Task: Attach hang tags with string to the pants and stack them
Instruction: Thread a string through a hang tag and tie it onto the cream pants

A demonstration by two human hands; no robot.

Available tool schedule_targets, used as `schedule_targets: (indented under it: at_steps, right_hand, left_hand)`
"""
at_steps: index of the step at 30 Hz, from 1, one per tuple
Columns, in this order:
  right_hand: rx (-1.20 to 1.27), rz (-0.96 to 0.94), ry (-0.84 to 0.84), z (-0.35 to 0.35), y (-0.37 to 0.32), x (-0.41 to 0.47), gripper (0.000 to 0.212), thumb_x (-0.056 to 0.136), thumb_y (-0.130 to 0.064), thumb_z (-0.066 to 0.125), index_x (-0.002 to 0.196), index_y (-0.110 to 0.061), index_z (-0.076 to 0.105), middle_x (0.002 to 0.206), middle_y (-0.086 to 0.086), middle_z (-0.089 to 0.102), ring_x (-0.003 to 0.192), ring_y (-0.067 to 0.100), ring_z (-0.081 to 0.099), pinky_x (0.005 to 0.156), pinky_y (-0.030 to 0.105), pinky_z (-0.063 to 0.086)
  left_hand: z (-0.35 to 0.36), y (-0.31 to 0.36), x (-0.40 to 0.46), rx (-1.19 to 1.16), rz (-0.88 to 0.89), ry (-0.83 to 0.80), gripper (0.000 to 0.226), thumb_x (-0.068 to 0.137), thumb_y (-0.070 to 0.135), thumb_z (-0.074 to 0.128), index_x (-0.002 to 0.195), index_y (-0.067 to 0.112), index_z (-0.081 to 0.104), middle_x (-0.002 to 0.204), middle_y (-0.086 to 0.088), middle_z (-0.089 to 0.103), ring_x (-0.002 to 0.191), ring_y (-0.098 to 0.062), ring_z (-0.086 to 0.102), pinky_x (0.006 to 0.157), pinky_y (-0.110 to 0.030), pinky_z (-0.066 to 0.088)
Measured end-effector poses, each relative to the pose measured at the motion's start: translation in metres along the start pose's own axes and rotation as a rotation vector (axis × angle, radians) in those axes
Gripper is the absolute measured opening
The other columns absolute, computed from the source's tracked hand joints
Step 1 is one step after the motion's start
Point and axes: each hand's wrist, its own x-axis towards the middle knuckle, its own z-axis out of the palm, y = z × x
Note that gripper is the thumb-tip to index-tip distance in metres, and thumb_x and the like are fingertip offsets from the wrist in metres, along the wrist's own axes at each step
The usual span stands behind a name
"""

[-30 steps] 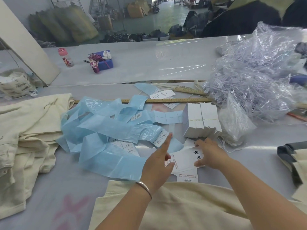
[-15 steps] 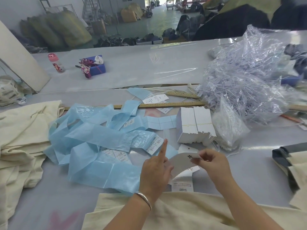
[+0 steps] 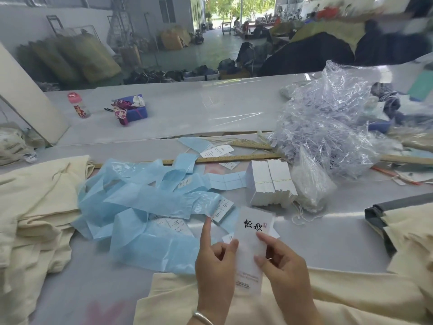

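Observation:
A white hang tag (image 3: 254,233) with black characters stands upright between both hands, above cream pants (image 3: 328,299) lying at the table's near edge. My left hand (image 3: 215,261) pinches the tag's left edge with its thumb, index finger pointing up. My right hand (image 3: 281,261) pinches its right edge between thumb and fingers. A block of white tags (image 3: 269,184) bound with a band sits just beyond. A loose white string (image 3: 302,219) lies on the table to the right of the tag.
Crumpled blue plastic strips (image 3: 145,202) with small labels cover the table's middle. Cream pants (image 3: 35,195) are piled at left, folded garments (image 3: 407,228) at right. A clear bag of plastic fasteners (image 3: 332,130), wooden rulers (image 3: 234,158), a bottle (image 3: 78,106) and a purple box (image 3: 133,110) lie farther back.
Both hands lifted the tag off the table and turned it upright, printed face toward me. The hands moved nearer to me, over the pants.

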Motion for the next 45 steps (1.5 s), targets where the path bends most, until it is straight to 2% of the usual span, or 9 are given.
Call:
schedule_targets:
  at_steps: [4,7,13,16,20,28,38,42,45]
  right_hand:
    - [-0.116,-0.038,0.051,0.012,-0.012,-0.03,0.056,0.08,0.015,0.063,0.117,-0.027,0.06,0.083,0.005,0.068,0.064,0.027,0.057,0.067,0.041,0.053]
    - [-0.147,-0.061,0.061,0.025,-0.025,-0.052,0.055,0.078,0.015,0.064,0.116,-0.023,0.053,0.079,0.004,0.065,0.061,0.02,0.057,0.063,0.031,0.052]
    - [0.146,0.011,-0.116,0.044,-0.049,-0.092,0.053,0.069,0.02,0.064,0.112,-0.01,0.054,0.078,0.011,0.066,0.069,0.024,0.063,0.073,0.044,0.049]
    - [0.181,0.012,-0.14,0.049,-0.06,-0.11,0.06,0.056,-0.002,0.07,0.114,-0.007,0.054,0.082,0.012,0.068,0.071,0.021,0.063,0.069,0.033,0.052]
    - [0.168,-0.028,-0.17,0.059,-0.066,-0.128,0.064,0.054,-0.004,0.073,0.115,-0.01,0.055,0.083,0.011,0.066,0.076,0.016,0.06,0.07,0.029,0.053]
    - [0.272,-0.047,-0.16,0.076,-0.067,-0.154,0.054,0.063,-0.009,0.078,0.114,-0.016,0.062,0.088,0.018,0.061,0.085,0.029,0.058,0.083,0.037,0.049]
    - [0.47,0.06,-0.244,0.063,-0.067,-0.164,0.055,0.058,-0.012,0.082,0.108,-0.004,0.062,0.088,0.018,0.061,0.081,0.025,0.06,0.069,0.028,0.053]
    - [0.427,0.053,-0.229,0.052,-0.069,-0.161,0.037,0.061,0.007,0.08,0.092,-0.001,0.063,0.085,0.019,0.062,0.073,0.022,0.061,0.063,0.024,0.052]
    - [0.312,0.001,-0.214,0.046,-0.068,-0.159,0.034,0.072,0.012,0.067,0.099,-0.007,0.062,0.084,0.02,0.067,0.074,0.021,0.064,0.064,0.025,0.052]
  left_hand:
    - [-0.031,0.005,-0.024,0.161,0.192,0.01,0.087,0.075,0.012,0.082,0.147,0.028,0.034,0.078,0.013,0.061,0.073,-0.007,0.059,0.064,-0.013,0.044]
    - [-0.048,0.018,-0.037,0.092,0.253,-0.1,0.091,0.072,0.01,0.083,0.144,0.035,0.032,0.074,0.009,0.056,0.069,-0.011,0.057,0.061,-0.014,0.044]
    - [-0.077,0.033,-0.055,-0.226,0.1,-0.29,0.086,0.079,0.011,0.079,0.139,0.043,0.026,0.063,0.005,0.05,0.061,-0.008,0.05,0.063,-0.021,0.047]
    - [-0.093,0.037,-0.063,-0.34,0.052,-0.319,0.087,0.08,0.007,0.077,0.139,0.044,0.024,0.064,0.005,0.049,0.062,-0.009,0.05,0.062,-0.021,0.046]
    - [-0.114,0.037,-0.074,-0.529,-0.023,-0.384,0.09,0.074,0.019,0.078,0.142,0.037,0.021,0.067,-0.002,0.057,0.064,-0.013,0.06,0.066,-0.023,0.052]
    - [-0.144,0.036,-0.085,-0.592,0.015,-0.401,0.081,0.075,0.015,0.074,0.137,0.042,0.03,0.069,-0.005,0.059,0.066,-0.013,0.061,0.065,-0.019,0.051]
    - [-0.142,0.042,-0.104,-0.537,0.048,-0.361,0.085,0.075,0.014,0.074,0.141,0.039,0.028,0.069,-0.006,0.06,0.062,-0.018,0.058,0.064,-0.025,0.051]
    - [-0.135,0.048,-0.109,-0.528,0.038,-0.324,0.081,0.075,0.014,0.072,0.137,0.042,0.029,0.068,-0.006,0.06,0.058,-0.017,0.056,0.059,-0.025,0.049]
    - [-0.132,0.049,-0.11,-0.51,0.028,-0.281,0.079,0.075,0.015,0.069,0.138,0.041,0.028,0.067,-0.005,0.059,0.056,-0.014,0.053,0.055,-0.022,0.048]
